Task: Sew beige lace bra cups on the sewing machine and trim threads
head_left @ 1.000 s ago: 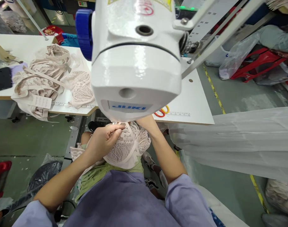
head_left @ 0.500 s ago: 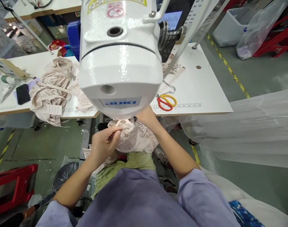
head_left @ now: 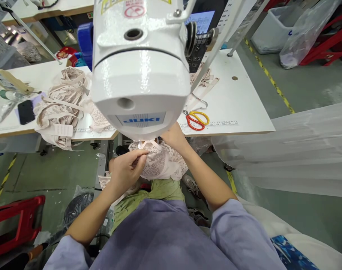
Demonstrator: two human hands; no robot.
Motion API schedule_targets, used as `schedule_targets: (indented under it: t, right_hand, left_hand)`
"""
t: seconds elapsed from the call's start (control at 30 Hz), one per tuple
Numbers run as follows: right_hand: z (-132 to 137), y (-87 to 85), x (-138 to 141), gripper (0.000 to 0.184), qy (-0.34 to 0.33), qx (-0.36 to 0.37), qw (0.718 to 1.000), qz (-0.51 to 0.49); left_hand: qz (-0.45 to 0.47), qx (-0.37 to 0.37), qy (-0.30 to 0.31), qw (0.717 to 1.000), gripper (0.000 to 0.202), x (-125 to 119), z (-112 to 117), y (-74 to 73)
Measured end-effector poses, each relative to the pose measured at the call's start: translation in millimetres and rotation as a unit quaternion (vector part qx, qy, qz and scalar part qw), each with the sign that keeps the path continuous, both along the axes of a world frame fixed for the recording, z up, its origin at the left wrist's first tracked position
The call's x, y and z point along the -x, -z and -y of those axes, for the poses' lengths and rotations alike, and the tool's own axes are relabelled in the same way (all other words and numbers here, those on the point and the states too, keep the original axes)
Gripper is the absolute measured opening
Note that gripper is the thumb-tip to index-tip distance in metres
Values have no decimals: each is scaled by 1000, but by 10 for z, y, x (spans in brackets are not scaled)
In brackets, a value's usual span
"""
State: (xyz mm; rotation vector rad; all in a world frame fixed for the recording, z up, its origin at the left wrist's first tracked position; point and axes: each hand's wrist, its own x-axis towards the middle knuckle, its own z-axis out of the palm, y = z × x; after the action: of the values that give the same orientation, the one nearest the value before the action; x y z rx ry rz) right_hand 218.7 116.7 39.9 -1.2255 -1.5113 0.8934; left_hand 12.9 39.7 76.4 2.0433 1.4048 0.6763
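A pale beige lace bra (head_left: 156,165) lies below the head of the white sewing machine (head_left: 141,90), hanging down over my lap. My left hand (head_left: 127,167) pinches its upper left edge between thumb and forefinger. On the other side, my right hand (head_left: 173,137) rests at the bra's upper right; the machine head covers its fingertips, so its grip is hidden. A narrow strap shows at the top of the cup, just under the machine. The needle area itself is mostly out of sight.
A heap of beige lace bras (head_left: 64,101) sits on the left tabletop, with a black phone (head_left: 26,112) beside it. Red-and-yellow-handled scissors (head_left: 197,120) lie on the right tabletop (head_left: 238,101). A red stool (head_left: 16,225) stands lower left; white sheeting (head_left: 283,150) hangs at right.
My left hand has shifted slightly right along the bra's edge, thumb and finger still pinched. The right hand stays nearly in place. The whole view has moved a little.
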Motion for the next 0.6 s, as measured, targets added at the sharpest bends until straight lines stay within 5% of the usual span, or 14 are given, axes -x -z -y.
schedule_targets:
  t: [0.43, 0.6]
  right_hand:
    - [31, 0, -5, 14, 7, -4, 1000, 1]
    - [37, 32, 9, 13, 5, -4, 1000, -4]
  left_hand:
    - [-50, -6, -26, 998, 38, 61, 18, 131]
    - [-81, -239, -47, 966, 37, -103, 91, 249]
